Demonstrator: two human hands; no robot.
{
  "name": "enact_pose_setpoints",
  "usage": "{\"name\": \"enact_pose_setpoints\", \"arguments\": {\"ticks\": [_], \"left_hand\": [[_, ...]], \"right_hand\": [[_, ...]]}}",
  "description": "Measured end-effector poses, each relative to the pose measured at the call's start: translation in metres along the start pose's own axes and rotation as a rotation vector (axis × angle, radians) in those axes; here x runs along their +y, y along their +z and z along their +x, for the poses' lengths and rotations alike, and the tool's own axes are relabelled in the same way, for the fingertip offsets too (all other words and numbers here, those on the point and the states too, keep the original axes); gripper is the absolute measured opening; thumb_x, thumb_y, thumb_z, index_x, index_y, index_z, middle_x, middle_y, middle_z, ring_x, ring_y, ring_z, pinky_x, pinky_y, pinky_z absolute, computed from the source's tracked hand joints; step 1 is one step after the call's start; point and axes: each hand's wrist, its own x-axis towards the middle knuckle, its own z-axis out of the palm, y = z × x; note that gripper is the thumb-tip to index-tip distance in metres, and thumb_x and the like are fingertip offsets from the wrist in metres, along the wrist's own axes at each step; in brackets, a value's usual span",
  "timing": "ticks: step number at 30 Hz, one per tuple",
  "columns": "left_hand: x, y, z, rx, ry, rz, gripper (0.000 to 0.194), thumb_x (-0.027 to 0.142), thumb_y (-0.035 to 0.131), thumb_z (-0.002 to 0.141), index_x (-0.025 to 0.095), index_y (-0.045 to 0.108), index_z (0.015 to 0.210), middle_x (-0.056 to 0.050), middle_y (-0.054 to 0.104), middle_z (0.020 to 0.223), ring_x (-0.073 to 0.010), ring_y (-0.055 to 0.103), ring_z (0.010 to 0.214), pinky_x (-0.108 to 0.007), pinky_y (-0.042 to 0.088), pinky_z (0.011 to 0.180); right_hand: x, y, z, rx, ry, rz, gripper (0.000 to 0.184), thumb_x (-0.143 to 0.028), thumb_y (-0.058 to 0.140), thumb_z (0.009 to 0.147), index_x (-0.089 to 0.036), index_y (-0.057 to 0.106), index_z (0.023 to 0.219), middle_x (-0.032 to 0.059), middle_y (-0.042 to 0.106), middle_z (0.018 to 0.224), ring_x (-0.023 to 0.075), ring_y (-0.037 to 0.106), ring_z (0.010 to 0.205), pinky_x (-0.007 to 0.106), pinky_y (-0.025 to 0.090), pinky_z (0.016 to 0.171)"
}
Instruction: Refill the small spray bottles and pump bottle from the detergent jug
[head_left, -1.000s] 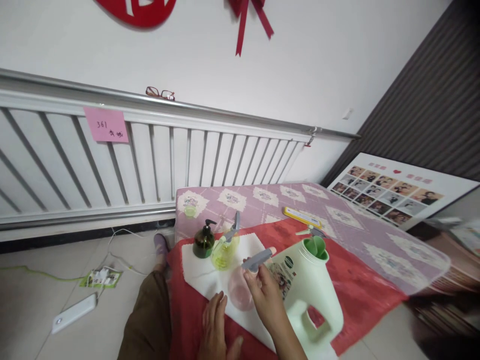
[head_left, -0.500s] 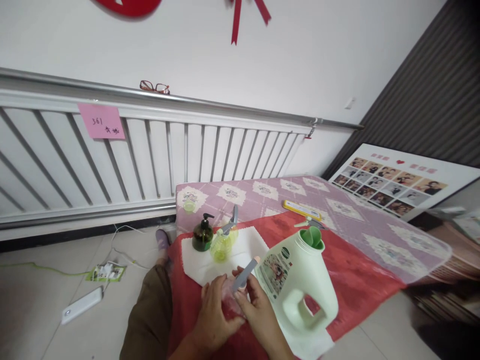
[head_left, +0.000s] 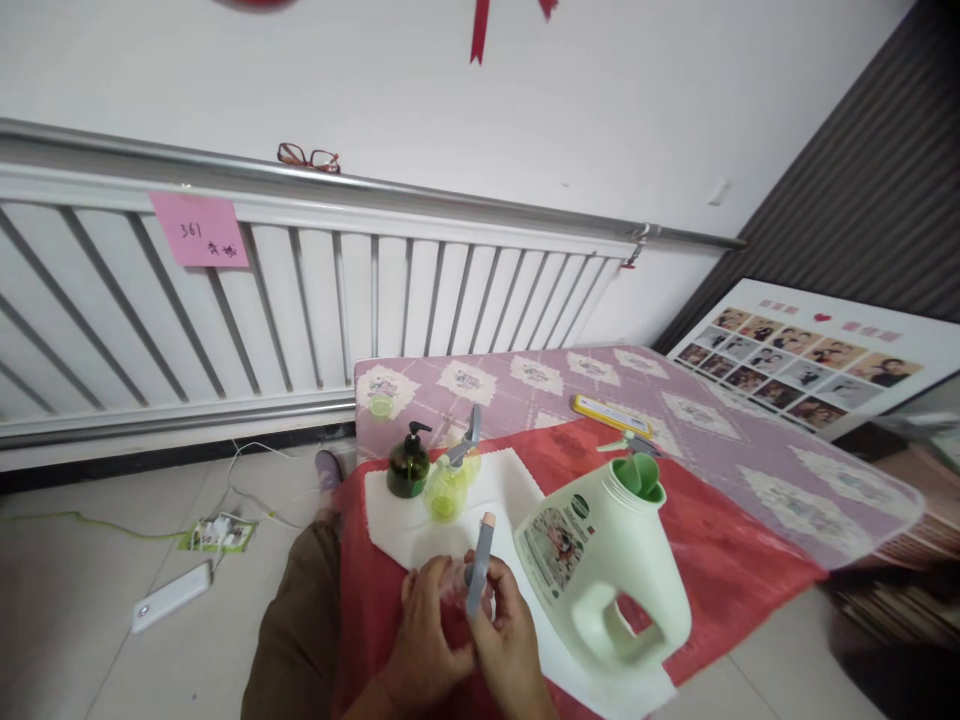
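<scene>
A small spray bottle with a grey trigger head (head_left: 481,562) and a peach nozzle tip is between my hands, over the red cloth. My left hand (head_left: 426,632) is wrapped round its see-through pinkish body, most of which the fingers hide. At the neck, my right hand (head_left: 511,632) grips the trigger head with thumb and fingers. Just beyond stand yellow-green spray bottles (head_left: 446,492) with grey heads, beside a dark green pump bottle (head_left: 409,466). Right of my hands is a large pale green detergent jug (head_left: 600,560), a green scoop-like piece (head_left: 639,474) in its mouth.
White paper (head_left: 390,515) lies under the bottles on a red cloth (head_left: 739,545). Farther back on the flowered tablecloth (head_left: 536,377) are a yellow box (head_left: 611,414), a loose spray head (head_left: 628,443) and a small green lid (head_left: 381,406). A radiator (head_left: 450,300) runs behind.
The trigger head has turned in my right hand: its nozzle leaned to the right and now points more straight away from me. The view has shifted slightly; the bottles and jug stay put.
</scene>
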Motion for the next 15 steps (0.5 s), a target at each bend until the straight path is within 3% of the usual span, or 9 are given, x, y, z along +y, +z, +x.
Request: {"name": "enact_pose_setpoints", "arguments": {"ticks": [4,7,9,11,15], "left_hand": [[0.001,-0.001,-0.001,-0.009,-0.026,0.01,0.068,0.029,0.06,0.069,0.014,0.035,0.13,-0.018,0.054,0.126,-0.0295,0.052,0.118,-0.054,0.037,0.102],[0.002,-0.003,-0.001,-0.036,-0.029,0.04,0.067,0.029,0.06,0.068,0.013,0.038,0.13,-0.017,0.054,0.127,-0.0297,0.051,0.119,-0.054,0.035,0.103],[0.002,-0.002,-0.001,-0.036,-0.015,0.057,0.066,0.028,0.06,0.069,0.013,0.039,0.129,-0.017,0.055,0.126,-0.0299,0.051,0.119,-0.054,0.035,0.103],[0.002,-0.002,0.0,-0.019,0.001,0.071,0.065,0.028,0.059,0.07,0.012,0.039,0.129,-0.018,0.056,0.125,-0.0295,0.052,0.119,-0.054,0.035,0.103],[0.002,-0.002,0.001,0.006,0.009,0.082,0.064,0.029,0.058,0.072,0.013,0.038,0.131,-0.017,0.056,0.125,-0.0285,0.053,0.118,-0.051,0.038,0.102]], "right_hand": [[0.003,-0.002,-0.002,-0.058,0.015,-0.005,0.031,-0.027,0.059,0.08,-0.024,0.056,0.111,0.0046,0.066,0.112,0.0209,0.062,0.103,0.031,0.05,0.09],[0.013,0.003,-0.003,0.099,0.055,0.024,0.041,-0.023,0.066,0.071,-0.024,0.051,0.11,0.0047,0.066,0.11,0.0212,0.064,0.1,0.032,0.052,0.086],[0.016,0.005,-0.003,0.165,0.053,0.003,0.032,-0.024,0.068,0.069,-0.025,0.052,0.097,0.0027,0.067,0.098,0.0204,0.065,0.089,0.031,0.054,0.079],[0.014,0.006,-0.003,0.144,0.033,-0.033,0.019,-0.028,0.066,0.073,-0.024,0.054,0.088,0.0014,0.066,0.09,0.0195,0.065,0.084,0.031,0.054,0.077],[0.007,0.002,-0.005,0.038,-0.001,-0.036,0.018,-0.029,0.057,0.081,-0.024,0.057,0.099,0.0033,0.066,0.096,0.0201,0.064,0.088,0.032,0.053,0.081]]}}
